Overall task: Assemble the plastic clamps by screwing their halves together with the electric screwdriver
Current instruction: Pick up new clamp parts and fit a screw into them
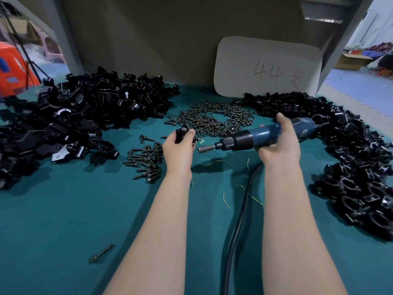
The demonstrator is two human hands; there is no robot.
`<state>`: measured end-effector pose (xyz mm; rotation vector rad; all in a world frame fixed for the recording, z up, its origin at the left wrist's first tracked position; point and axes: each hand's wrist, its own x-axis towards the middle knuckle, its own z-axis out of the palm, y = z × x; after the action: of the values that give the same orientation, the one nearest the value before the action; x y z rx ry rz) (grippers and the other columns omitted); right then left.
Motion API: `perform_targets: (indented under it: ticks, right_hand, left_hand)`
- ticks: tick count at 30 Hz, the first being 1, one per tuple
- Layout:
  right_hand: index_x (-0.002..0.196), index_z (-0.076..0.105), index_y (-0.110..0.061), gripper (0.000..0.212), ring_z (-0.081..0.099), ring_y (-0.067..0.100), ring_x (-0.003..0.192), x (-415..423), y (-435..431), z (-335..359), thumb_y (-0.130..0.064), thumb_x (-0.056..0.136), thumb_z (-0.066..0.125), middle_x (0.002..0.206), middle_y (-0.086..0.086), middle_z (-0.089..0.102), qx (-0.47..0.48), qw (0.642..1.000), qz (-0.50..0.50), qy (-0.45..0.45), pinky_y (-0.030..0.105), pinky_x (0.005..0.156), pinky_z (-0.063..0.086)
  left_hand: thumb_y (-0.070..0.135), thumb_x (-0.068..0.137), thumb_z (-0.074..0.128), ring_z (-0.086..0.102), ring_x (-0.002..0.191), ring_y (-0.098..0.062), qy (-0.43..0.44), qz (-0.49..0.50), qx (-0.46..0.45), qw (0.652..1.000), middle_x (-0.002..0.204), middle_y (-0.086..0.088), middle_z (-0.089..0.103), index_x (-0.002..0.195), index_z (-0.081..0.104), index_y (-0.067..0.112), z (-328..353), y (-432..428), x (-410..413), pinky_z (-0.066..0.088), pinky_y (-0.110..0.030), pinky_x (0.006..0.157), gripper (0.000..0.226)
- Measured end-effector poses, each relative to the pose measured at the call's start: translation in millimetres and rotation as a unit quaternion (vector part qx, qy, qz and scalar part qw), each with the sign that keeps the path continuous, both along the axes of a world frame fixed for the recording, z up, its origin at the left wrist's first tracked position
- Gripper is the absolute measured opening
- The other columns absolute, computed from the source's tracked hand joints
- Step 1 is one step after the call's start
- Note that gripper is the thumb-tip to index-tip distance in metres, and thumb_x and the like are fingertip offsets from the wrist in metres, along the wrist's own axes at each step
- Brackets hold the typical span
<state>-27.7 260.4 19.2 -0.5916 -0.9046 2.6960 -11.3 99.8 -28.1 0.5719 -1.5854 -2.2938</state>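
- Your left hand [179,145] was held out ahead, its back toward you, fingers curled round a small black clamp piece [182,132].
- Your right hand [280,145] gripped the electric screwdriver [251,138], thumb laid over its top.
- Both forearms were bare, stretched forward, roughly parallel.

Two hands show: one left hand [179,145] and one right hand [280,143]. There is one screwdriver [251,138] with one cable [238,220]. Black clamp parts lie in two heaps, a left heap [74,116] and a right heap [350,158], each too many to count. One more clamp piece [182,132] is gripped in the left hand. Screws form two groups: a big pile [214,120], uncountable, and a small cluster [146,162] of a few dozen. There is one loose bit [101,254], one card [268,67] and one bench [63,231].
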Motion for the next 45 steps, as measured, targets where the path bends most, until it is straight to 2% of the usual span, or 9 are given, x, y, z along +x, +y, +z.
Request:
perform_targets:
  ticks: [6, 11, 15, 22, 26, 28, 36, 41, 45]
  right_hand:
    - [0.089, 0.051, -0.019, 0.025, 0.064, 0.018, 0.084, 5, -3, 0, -0.029, 0.083, 0.073, 0.109, 0.003, 0.059, -0.038, 0.994, -0.098, 0.018, 0.038, 0.085, 0.056]
    - [0.111, 0.046, -0.017, 0.038, 0.063, 0.016, 0.083, 5, -9, -4, -0.031, 0.086, 0.07, 0.112, 0.001, 0.057, -0.01, 0.99, -0.144, -0.003, 0.025, 0.059, 0.052]
    - [0.122, 0.042, -0.015, 0.048, 0.064, 0.013, 0.084, 2, -12, -6, -0.035, 0.087, 0.069, 0.117, 0.0, 0.056, 0.015, 0.988, -0.155, 0.006, 0.021, 0.059, 0.052]
    - [0.126, 0.035, -0.015, 0.055, 0.065, 0.012, 0.089, -6, -19, -11, -0.043, 0.088, 0.064, 0.109, -0.006, 0.054, 0.035, 0.986, -0.159, 0.025, 0.02, 0.062, 0.05]
    - [0.117, 0.037, -0.016, 0.04, 0.066, 0.013, 0.091, -7, -21, -13, -0.036, 0.092, 0.061, 0.101, -0.009, 0.053, 0.052, 0.984, -0.167, 0.022, 0.023, 0.071, 0.053]
    - [0.115, 0.038, -0.014, 0.036, 0.066, 0.01, 0.086, -7, -22, -13, -0.034, 0.093, 0.06, 0.103, -0.007, 0.054, 0.07, 0.983, -0.169, 0.016, 0.026, 0.077, 0.054]
    - [0.097, 0.044, -0.021, 0.018, 0.063, 0.006, 0.076, -4, -31, -5, -0.03, 0.094, 0.059, 0.094, -0.007, 0.057, 0.127, 0.974, -0.167, 0.081, 0.014, 0.061, 0.049]
    - [0.117, 0.041, -0.016, 0.032, 0.064, 0.016, 0.09, -2, -32, -6, -0.031, 0.094, 0.059, 0.1, -0.004, 0.057, 0.099, 0.979, -0.147, 0.098, 0.025, 0.078, 0.052]
    - [0.115, 0.043, -0.021, 0.028, 0.062, 0.015, 0.076, 1, -25, -6, -0.032, 0.094, 0.058, 0.088, 0.001, 0.057, 0.062, 0.981, -0.134, 0.13, 0.025, 0.068, 0.052]
  left_hand:
    - [0.025, 0.091, 0.064, 0.056, 0.078, -0.019, -0.003, 0.029, -0.091, 0.995, 0.078, 0.004, 0.061, 0.081, 0.062, 0.021, -3, 1, 0, 0.05, -0.036, 0.083, 0.011]
    - [0.029, 0.09, 0.066, 0.06, 0.079, -0.018, -0.003, 0.035, -0.111, 0.993, 0.076, 0.006, 0.062, 0.078, 0.063, 0.025, -5, 2, -1, 0.052, -0.036, 0.084, 0.013]
    - [0.032, 0.089, 0.066, 0.061, 0.076, -0.016, 0.0, 0.048, -0.143, 0.989, 0.078, 0.004, 0.065, 0.08, 0.064, 0.023, -7, 1, -1, 0.05, -0.028, 0.071, 0.013]
    - [0.038, 0.091, 0.063, 0.044, 0.051, -0.004, -0.013, 0.074, -0.205, 0.976, 0.061, 0.01, 0.052, 0.075, 0.06, 0.024, -10, 0, 0, 0.031, -0.015, 0.046, 0.021]
    - [0.041, 0.091, 0.061, 0.058, 0.07, -0.011, -0.008, 0.089, -0.205, 0.975, 0.08, 0.005, 0.065, 0.097, 0.068, 0.014, -8, 0, 0, 0.039, -0.02, 0.058, 0.029]
    - [0.041, 0.092, 0.06, 0.055, 0.064, -0.01, -0.013, 0.096, -0.226, 0.969, 0.073, 0.007, 0.063, 0.091, 0.067, 0.014, -8, 1, 1, 0.036, -0.02, 0.052, 0.028]
    - [0.038, 0.091, 0.061, 0.053, 0.059, -0.008, -0.051, 0.095, -0.27, 0.957, 0.076, -0.001, 0.069, 0.082, 0.065, 0.019, -8, -2, 1, 0.037, -0.025, 0.052, 0.022]
    - [0.038, 0.091, 0.061, 0.049, 0.057, -0.012, -0.059, 0.095, -0.292, 0.95, 0.067, 0.002, 0.059, 0.08, 0.063, 0.015, -7, -3, 3, 0.038, -0.028, 0.062, 0.026]
    - [0.04, 0.091, 0.059, 0.055, 0.06, -0.014, -0.083, 0.062, -0.341, 0.934, 0.067, 0.002, 0.062, 0.082, 0.064, 0.013, -5, -4, 3, 0.039, -0.027, 0.054, 0.029]
